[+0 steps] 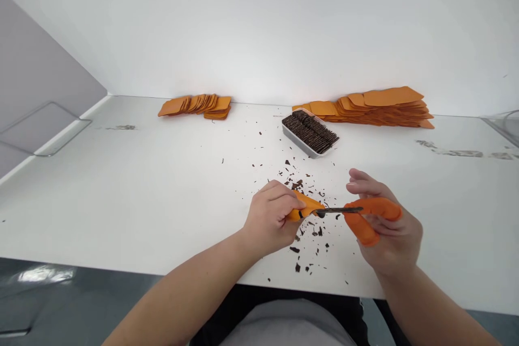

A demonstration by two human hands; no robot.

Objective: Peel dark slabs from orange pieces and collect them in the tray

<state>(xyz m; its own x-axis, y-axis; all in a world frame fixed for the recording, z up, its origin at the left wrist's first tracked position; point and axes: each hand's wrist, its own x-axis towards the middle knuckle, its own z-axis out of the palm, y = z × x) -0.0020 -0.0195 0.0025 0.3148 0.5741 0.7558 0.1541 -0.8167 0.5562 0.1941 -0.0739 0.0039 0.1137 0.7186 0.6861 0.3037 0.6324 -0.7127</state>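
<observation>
Dark strip (335, 210), pinched by right hand (391, 238), apparently touching orange piece (310, 203) left hand (272, 213) grips

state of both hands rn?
Left hand: closed around an orange-and-black item.
Right hand: pinching a thin dark piece between orange-covered fingers.

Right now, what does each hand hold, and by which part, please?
Left hand: a bent orange piece, by its left side. Right hand: dark-bladed scissors, by orange handles.
</observation>
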